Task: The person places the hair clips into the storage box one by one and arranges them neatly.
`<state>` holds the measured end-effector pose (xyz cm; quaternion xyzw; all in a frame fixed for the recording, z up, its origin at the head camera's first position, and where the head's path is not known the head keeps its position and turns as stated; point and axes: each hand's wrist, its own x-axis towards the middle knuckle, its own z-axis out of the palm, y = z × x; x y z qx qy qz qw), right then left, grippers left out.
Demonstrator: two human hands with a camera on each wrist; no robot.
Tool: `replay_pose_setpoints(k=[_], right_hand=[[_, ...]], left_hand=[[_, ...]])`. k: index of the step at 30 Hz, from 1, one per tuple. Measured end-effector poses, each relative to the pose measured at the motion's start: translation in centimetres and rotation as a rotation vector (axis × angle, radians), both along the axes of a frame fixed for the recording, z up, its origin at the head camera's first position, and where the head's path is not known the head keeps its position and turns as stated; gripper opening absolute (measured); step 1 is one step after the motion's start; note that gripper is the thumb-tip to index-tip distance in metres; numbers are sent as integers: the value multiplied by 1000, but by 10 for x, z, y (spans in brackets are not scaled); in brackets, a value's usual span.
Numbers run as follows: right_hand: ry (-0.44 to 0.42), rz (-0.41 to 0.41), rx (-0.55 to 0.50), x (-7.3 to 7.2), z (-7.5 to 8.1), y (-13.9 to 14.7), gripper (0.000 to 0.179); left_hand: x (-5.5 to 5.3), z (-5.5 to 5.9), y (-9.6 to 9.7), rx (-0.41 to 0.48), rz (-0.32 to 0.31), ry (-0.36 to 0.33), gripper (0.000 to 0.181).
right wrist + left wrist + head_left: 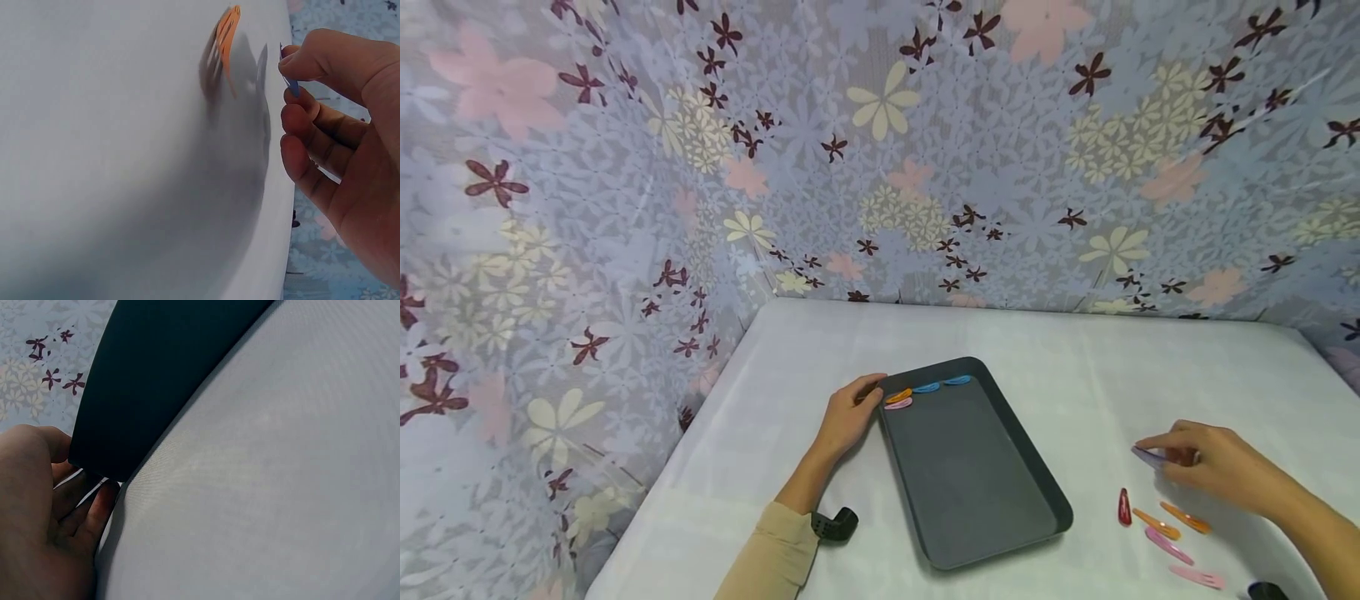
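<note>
While a white table (1075, 367) is backed by flowered cloth (820, 125), a dark grey tray (970, 467) is laid flat near its middle. If the tray were tugged by the left hand (846, 417), which is bent round its far left corner, the small things inside could be slid out of line. Well to the right, a purple-blue clip (1148, 457) is pinched by the thumb and finger of the right hand (1213, 462), almost closed, and is held off the table. Only a thin bit seems to be gripped, so the clip could be dropped if it were turned or squeezed badly. Close by, a red clip (1124, 507), two orange clips (1157, 524), a pink-purple clip (1168, 547) and a pink clip (1198, 577) are laid loose; they could be bumped by a low wrist. At the tray's far end, two blue clips (927, 387), one orange clip (898, 395) and one light pink clip (898, 403) are seen, packed so close that they could be nudged by another.
</note>
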<state>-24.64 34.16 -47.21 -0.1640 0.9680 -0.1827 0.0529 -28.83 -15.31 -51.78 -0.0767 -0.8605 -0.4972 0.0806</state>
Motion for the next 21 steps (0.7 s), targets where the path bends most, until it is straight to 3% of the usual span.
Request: replay_pose_setpoints(k=[6, 15, 21], right_hand=[[-17, 40, -53, -7, 14, -9, 33], [-1, 100, -48, -13, 26, -17, 32], [-5, 85, -45, 16, 27, -42, 33]], left_hand=[[-4, 7, 0, -1, -1, -35, 30], [10, 14, 7, -1, 28, -48, 31], [19, 11, -8, -1, -25, -41, 30]])
